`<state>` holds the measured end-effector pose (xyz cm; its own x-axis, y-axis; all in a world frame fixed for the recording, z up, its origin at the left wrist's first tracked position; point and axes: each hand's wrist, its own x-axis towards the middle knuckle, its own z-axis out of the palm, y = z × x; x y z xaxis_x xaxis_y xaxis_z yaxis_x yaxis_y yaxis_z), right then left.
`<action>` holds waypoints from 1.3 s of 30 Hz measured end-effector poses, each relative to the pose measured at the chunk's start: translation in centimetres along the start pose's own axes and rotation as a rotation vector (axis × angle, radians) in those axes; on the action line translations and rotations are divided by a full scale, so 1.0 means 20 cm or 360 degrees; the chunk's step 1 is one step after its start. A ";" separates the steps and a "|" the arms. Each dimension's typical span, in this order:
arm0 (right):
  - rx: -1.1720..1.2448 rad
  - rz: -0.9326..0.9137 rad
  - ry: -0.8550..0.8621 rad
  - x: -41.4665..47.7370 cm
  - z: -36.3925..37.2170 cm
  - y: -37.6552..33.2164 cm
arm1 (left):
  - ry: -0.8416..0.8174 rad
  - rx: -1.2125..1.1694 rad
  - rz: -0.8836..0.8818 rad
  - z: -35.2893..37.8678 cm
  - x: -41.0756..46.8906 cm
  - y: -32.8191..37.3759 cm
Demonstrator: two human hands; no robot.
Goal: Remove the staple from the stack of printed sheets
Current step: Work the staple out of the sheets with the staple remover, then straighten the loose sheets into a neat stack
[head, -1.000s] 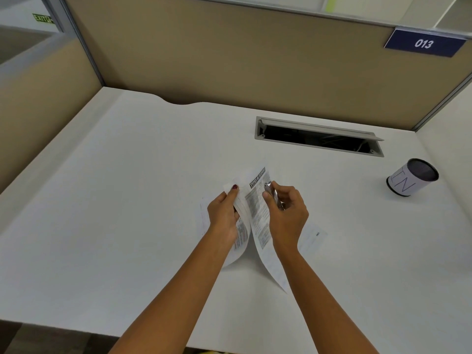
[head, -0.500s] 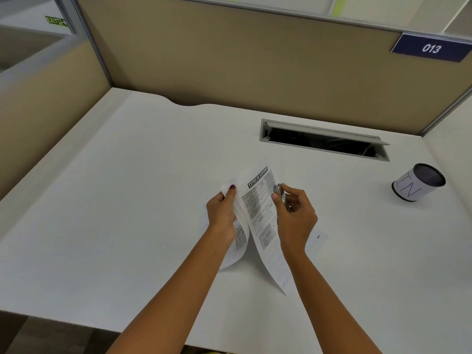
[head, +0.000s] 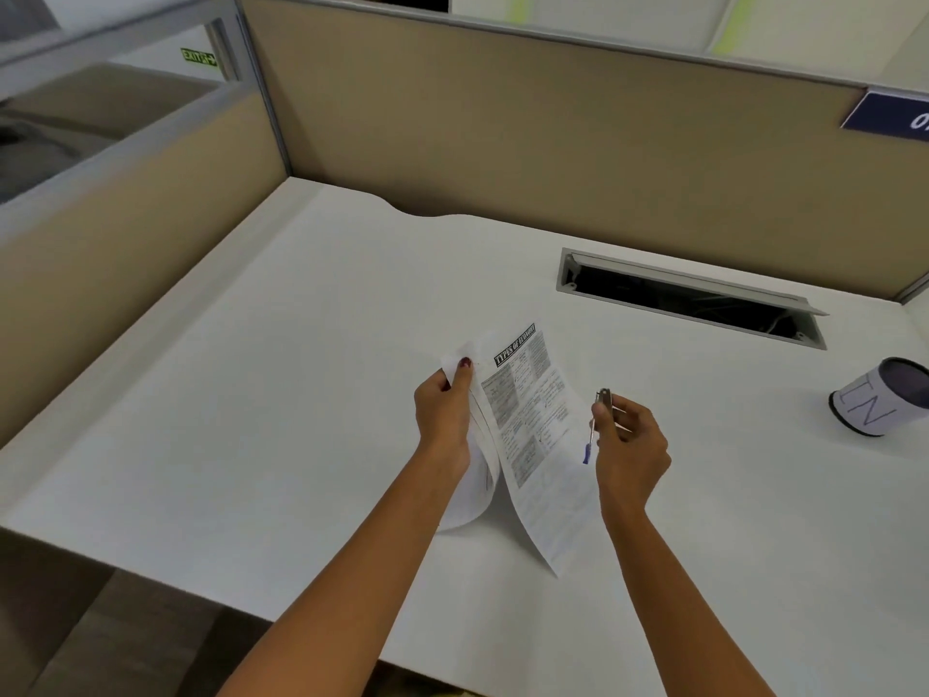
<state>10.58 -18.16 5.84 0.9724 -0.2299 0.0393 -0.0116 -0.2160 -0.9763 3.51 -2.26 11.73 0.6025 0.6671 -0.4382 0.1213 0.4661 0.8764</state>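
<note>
The stack of printed sheets (head: 528,420) stands half lifted off the white desk (head: 251,420), its headline page facing me and the pages behind curling down to the left. My left hand (head: 445,412) pinches the stack's top left corner. My right hand (head: 628,440) is a little to the right of the sheets and apart from them, closed on a small metal staple remover (head: 600,407) with a blue tip at its lower end. The staple itself is too small to make out.
A white cylindrical cup (head: 879,397) lies tilted at the right edge of the desk. An open cable slot (head: 688,299) is set into the desk behind the sheets. Beige partition walls (head: 502,133) close the back and left sides.
My right hand, which held the tool against the top of the sheets, has pulled away to the right. The front page has swung open further. My left hand keeps its grip.
</note>
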 end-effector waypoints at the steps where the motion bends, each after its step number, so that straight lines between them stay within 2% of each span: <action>1: -0.0023 0.0018 0.0007 0.01 0.00 0.02 | 0.0010 -0.0004 0.0002 -0.01 0.00 0.00; 8: -0.0257 0.0132 0.0003 0.04 -0.02 0.21 | 0.0088 -0.0091 -0.0005 -0.13 0.00 0.03; 16: -0.0504 0.0091 -0.0007 0.05 -0.05 0.35 | 0.0100 -0.0125 0.0009 -0.21 -0.04 0.06; 22: -0.0729 0.0039 -0.0128 0.06 -0.05 0.34 | 0.0098 -0.0115 0.0043 -0.25 -0.04 0.07; 33: -0.0833 0.0106 -0.0100 0.06 -0.04 0.30 | 0.0186 0.0016 0.0224 -0.25 -0.05 0.08; 36: -0.0749 -0.0053 -0.0069 0.04 -0.04 0.25 | 0.0170 0.0070 0.0320 -0.24 -0.05 0.10; 39: -0.0522 -0.0284 -0.0157 0.01 0.00 0.15 | 0.0062 0.0123 0.0367 -0.23 -0.07 0.12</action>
<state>10.83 -18.81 2.83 0.9834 -0.0721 0.1663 0.1017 -0.5401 -0.8354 -0.56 0.60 13.59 0.5904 0.7734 -0.2310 0.0450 0.2542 0.9661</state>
